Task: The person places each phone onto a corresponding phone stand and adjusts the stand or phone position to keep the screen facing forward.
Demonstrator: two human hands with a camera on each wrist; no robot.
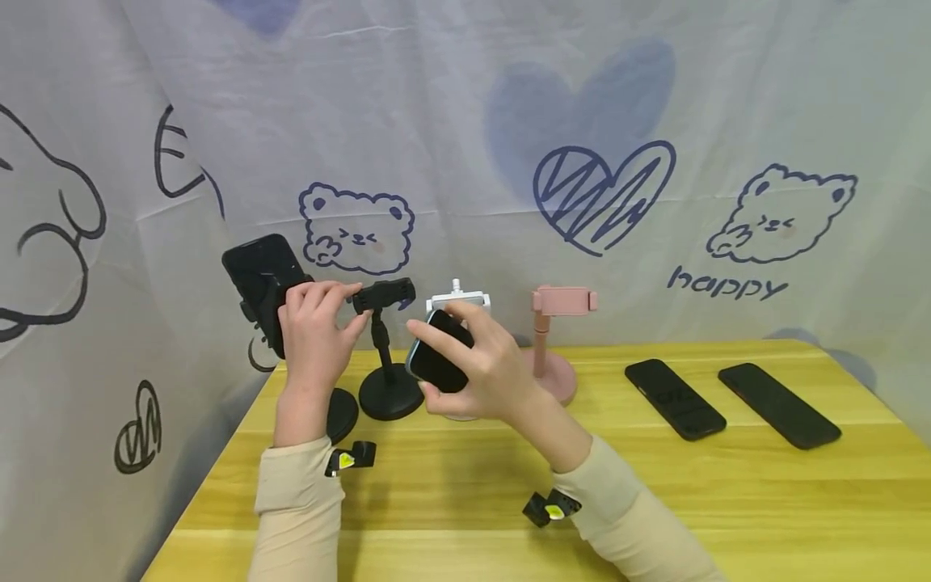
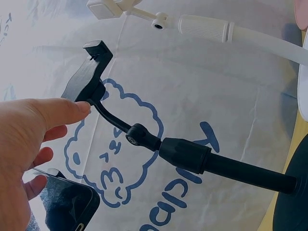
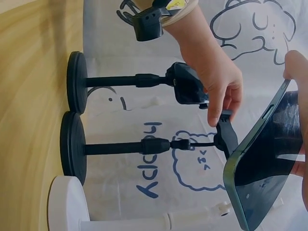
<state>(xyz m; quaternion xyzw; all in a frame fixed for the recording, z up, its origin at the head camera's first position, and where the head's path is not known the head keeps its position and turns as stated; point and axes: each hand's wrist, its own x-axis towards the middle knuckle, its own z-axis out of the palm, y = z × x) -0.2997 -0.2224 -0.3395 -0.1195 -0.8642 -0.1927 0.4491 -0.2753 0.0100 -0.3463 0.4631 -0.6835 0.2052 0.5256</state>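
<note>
My left hand (image 1: 313, 331) pinches one end of the clamp of a black phone stand (image 1: 388, 392), thumb and fingers at the clamp's edge. The clamp (image 2: 89, 79) tops a thin bent neck on a straight pole. In my right hand (image 1: 494, 364) is a smartphone (image 1: 439, 370) with a dark screen and a bluish-green frame, gripped by its edges and tilted. In the right wrist view this smartphone (image 3: 262, 168) overlaps the end of the black clamp. Left of that stand, a second black stand (image 3: 77, 82) carries another dark phone (image 1: 254, 271), partly behind my left hand.
Behind my right hand stands a white phone stand (image 1: 465, 299), partly hidden. A pink phone stand (image 1: 563, 301) is to its right. Two dark phones (image 1: 675, 400) lie flat on the right of the wooden table (image 1: 727, 501). A printed cloth (image 1: 465, 162) hangs behind the table.
</note>
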